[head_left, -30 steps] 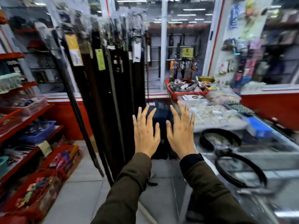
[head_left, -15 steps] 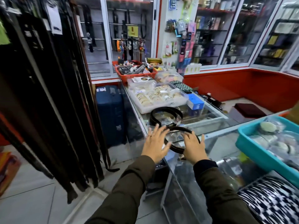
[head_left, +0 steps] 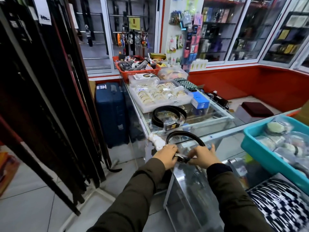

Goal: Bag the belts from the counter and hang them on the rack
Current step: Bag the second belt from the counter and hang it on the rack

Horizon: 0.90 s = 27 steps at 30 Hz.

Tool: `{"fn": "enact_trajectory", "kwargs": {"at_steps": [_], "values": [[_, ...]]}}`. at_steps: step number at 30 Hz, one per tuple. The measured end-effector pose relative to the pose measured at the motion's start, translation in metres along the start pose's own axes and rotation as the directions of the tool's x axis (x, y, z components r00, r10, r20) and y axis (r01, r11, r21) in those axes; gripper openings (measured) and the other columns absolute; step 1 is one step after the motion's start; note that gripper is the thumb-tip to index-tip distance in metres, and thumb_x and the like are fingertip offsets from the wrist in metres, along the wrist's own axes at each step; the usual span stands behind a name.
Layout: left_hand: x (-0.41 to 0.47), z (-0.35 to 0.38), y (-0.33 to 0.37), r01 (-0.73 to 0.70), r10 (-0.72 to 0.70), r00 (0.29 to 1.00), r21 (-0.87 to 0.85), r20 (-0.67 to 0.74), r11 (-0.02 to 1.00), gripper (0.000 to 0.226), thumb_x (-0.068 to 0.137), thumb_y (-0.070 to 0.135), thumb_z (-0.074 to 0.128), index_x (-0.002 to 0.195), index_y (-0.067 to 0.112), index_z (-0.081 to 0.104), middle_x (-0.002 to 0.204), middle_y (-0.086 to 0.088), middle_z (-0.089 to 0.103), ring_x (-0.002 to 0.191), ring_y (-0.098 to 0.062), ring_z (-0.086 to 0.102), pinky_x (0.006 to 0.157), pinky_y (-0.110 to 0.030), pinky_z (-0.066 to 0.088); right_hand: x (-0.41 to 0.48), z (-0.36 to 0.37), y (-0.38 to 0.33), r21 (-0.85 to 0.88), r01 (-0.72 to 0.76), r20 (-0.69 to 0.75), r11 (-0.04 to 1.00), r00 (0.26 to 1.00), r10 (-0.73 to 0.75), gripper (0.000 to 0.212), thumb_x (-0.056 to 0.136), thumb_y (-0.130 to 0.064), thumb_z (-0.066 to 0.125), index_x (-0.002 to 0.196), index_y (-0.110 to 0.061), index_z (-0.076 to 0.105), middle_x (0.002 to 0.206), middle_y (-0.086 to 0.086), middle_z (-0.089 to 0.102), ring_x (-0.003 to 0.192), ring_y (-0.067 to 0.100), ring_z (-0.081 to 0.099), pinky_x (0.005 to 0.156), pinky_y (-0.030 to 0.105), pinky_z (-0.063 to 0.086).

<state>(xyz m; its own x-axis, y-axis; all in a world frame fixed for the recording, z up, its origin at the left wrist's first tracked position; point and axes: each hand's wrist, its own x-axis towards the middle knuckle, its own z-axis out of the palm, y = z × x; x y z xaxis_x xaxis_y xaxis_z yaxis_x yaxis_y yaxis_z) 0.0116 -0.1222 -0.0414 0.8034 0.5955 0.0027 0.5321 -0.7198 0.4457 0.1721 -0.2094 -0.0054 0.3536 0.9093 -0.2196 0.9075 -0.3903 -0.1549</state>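
A coiled black belt (head_left: 184, 135) lies on the near corner of the glass counter (head_left: 222, 131). My left hand (head_left: 165, 154) and my right hand (head_left: 203, 154) both grip its buckle end at the counter's edge. A second coiled black belt (head_left: 167, 114) with a tag lies farther back on the glass. The rack of hanging belts (head_left: 50, 97), many in clear sleeves, stands at the left. No bag is visible in my hands.
A white tray of bangles (head_left: 160, 96) and a red basket (head_left: 137, 67) sit farther along the counter. A teal bin (head_left: 260, 148) stands at the right. A blue suitcase (head_left: 111, 113) stands between rack and counter. Tiled floor lies below.
My view swung from the rack to the counter. Both hands, spread open in the air before, have come down and closed on the near belt's buckle end.
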Motion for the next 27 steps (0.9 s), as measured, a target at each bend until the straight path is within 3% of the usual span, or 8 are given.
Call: {"fn": "enact_trajectory", "kwargs": {"at_steps": [2, 5, 10, 12, 14, 16, 19, 27], "values": [[-0.007, -0.008, -0.009, -0.012, 0.008, 0.997, -0.046, -0.072, 0.999, 0.031, 0.100, 0.012, 0.047, 0.127, 0.003, 0.058, 0.129, -0.018, 0.056, 0.124, -0.034, 0.050, 0.106, -0.043, 0.041, 0.000, -0.009, -0.008, 0.162, 0.063, 0.015, 0.985, 0.998, -0.066, 0.018, 0.078, -0.037, 0.084, 0.092, -0.027, 0.078, 0.089, -0.011, 0.072, 0.103, 0.019, 0.068, 0.106, 0.039, 0.043], [-0.019, -0.025, -0.021, -0.062, 0.041, 0.967, -0.078, -0.251, 0.995, 0.027, 0.101, 0.011, 0.045, 0.122, 0.004, 0.060, 0.126, -0.014, 0.055, 0.121, -0.031, 0.050, 0.103, -0.043, 0.043, 0.001, -0.023, -0.028, 0.373, 0.158, -0.027, 0.914, 0.987, -0.160, 0.011, 0.076, -0.027, 0.089, 0.078, -0.022, 0.079, 0.071, -0.009, 0.074, 0.074, 0.012, 0.068, 0.060, 0.014, 0.043], [-0.042, -0.064, -0.033, -0.068, -0.101, 0.854, -0.301, -0.511, 0.951, 0.029, 0.103, 0.010, 0.047, 0.127, 0.013, 0.064, 0.129, -0.010, 0.055, 0.122, -0.021, 0.052, 0.105, -0.029, 0.040, 0.007, -0.046, -0.070, 0.602, 0.256, -0.095, 0.756, 0.964, -0.250, 0.017, 0.076, -0.027, 0.090, 0.085, -0.015, 0.082, 0.076, 0.000, 0.079, 0.065, 0.001, 0.067, 0.066, 0.017, 0.050], [-0.048, -0.078, -0.038, -0.044, -0.251, 0.786, -0.457, -0.565, 0.889, 0.030, 0.102, 0.013, 0.054, 0.132, 0.016, 0.059, 0.130, -0.009, 0.057, 0.120, -0.021, 0.055, 0.102, -0.032, 0.045, 0.011, -0.052, -0.088, 0.686, 0.263, -0.112, 0.678, 0.959, -0.259, 0.021, 0.076, -0.027, 0.090, 0.088, -0.012, 0.082, 0.064, -0.008, 0.075, 0.052, -0.008, 0.060, 0.054, 0.009, 0.045], [-0.055, -0.094, -0.040, -0.030, -0.491, 0.720, -0.728, -0.490, 0.684, 0.042, 0.099, 0.014, 0.063, 0.139, 0.017, 0.052, 0.136, -0.010, 0.059, 0.124, -0.025, 0.059, 0.103, -0.040, 0.050, 0.014, -0.057, -0.107, 0.738, 0.283, -0.119, 0.613, 0.948, -0.295, 0.022, 0.077, -0.028, 0.089, 0.090, -0.011, 0.083, 0.062, -0.009, 0.074, 0.050, -0.008, 0.058, 0.048, 0.008, 0.041], [-0.064, -0.113, -0.041, -0.100, -0.679, 0.681, -0.953, -0.275, 0.285, 0.060, 0.094, 0.010, 0.070, 0.147, 0.013, 0.042, 0.140, -0.017, 0.058, 0.123, -0.033, 0.062, 0.096, -0.050, 0.056, 0.016, -0.061, -0.125, 0.800, 0.283, -0.120, 0.528, 0.939, -0.321, 0.028, 0.078, -0.028, 0.088, 0.096, -0.008, 0.082, 0.076, 0.002, 0.078, 0.062, 0.001, 0.064, 0.052, 0.014, 0.047], [-0.090, -0.138, -0.040, -0.264, -0.720, 0.687, -0.956, -0.096, -0.124, 0.070, 0.090, 0.006, 0.073, 0.150, 0.003, 0.036, 0.134, -0.022, 0.064, 0.108, -0.027, 0.069, 0.077, -0.034, 0.062, 0.017, -0.062, -0.153, 0.900, 0.251, -0.128, 0.357, 0.934, -0.334, 0.034, 0.077, -0.023, 0.088, 0.101, -0.001, 0.079, 0.090, 0.013, 0.078, 0.074, 0.012, 0.070, 0.058, 0.021, 0.057], [-0.152, -0.185, -0.049, -0.143, -0.749, 0.634, -0.981, -0.192, 0.130, 0.042, 0.093, 0.012, 0.070, 0.132, -0.003, 0.062, 0.130, -0.016, 0.069, 0.113, -0.020, 0.067, 0.075, -0.019, 0.060, 0.018, -0.054, -0.221, 0.928, 0.292, -0.159, 0.230, 0.872, -0.464, 0.043, 0.066, -0.032, 0.093, 0.099, -0.008, 0.080, 0.093, 0.013, 0.082, 0.083, 0.016, 0.079, 0.060, 0.023, 0.059]]}}
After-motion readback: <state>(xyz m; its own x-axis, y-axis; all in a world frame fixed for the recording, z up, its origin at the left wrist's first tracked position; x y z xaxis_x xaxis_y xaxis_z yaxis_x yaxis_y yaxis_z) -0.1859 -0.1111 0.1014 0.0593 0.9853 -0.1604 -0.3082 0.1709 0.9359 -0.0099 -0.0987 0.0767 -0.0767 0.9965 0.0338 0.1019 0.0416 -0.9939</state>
